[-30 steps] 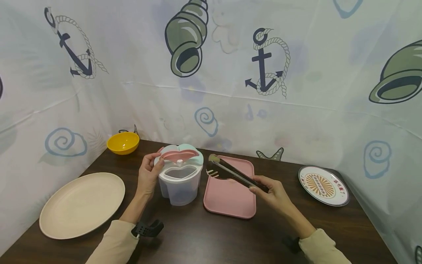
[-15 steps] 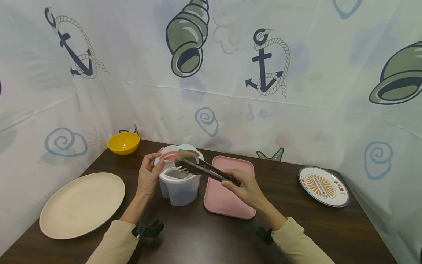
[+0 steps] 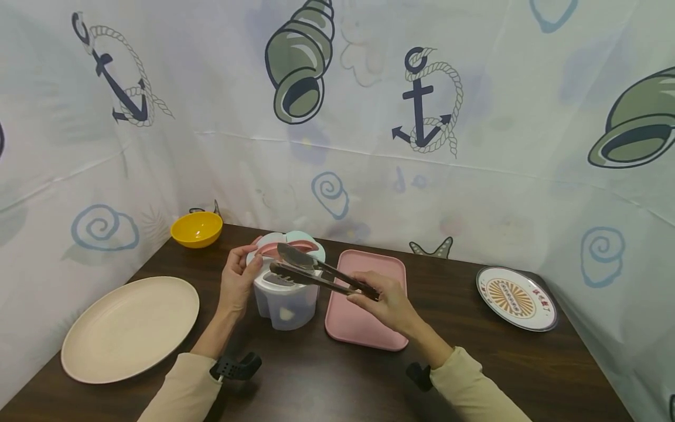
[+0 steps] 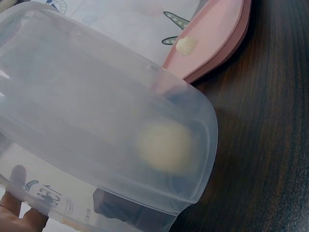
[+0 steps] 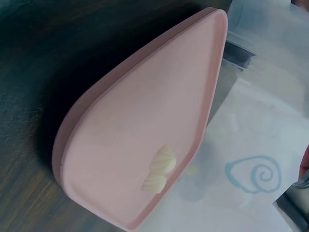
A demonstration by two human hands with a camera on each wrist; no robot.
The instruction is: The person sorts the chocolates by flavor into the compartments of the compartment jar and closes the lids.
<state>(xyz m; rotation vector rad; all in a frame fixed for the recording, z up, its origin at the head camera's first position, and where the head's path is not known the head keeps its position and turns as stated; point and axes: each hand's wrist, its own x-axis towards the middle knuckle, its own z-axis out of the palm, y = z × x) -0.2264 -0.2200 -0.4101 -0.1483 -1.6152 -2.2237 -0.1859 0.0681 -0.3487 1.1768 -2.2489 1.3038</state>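
Observation:
My left hand (image 3: 238, 278) grips the edge of a raised pink lid (image 3: 271, 251) on a translucent compartment container (image 3: 295, 305). Its fingers (image 4: 12, 212) show at the container's side in the left wrist view. My right hand (image 3: 387, 299) holds black-and-metal tongs (image 3: 327, 275), their tips spread above the container's front opening. Inside, near the bottom, lies a pale piece (image 4: 166, 145), blurred through the plastic. On the pink tray (image 5: 140, 111), two pale ridged, shell-like pieces (image 5: 163, 162) lie close together.
A large beige oval plate (image 3: 132, 328) lies at the left. Behind it a yellow bowl (image 3: 197, 230) stands near the table's corner. At the right is a white patterned plate (image 3: 517, 298). A printed cloth (image 3: 358, 146) hangs behind the table.
My right hand has carried the tongs left from over the tray to the container, and their tips have spread. A pale piece now shows inside the container. My left hand stays put.

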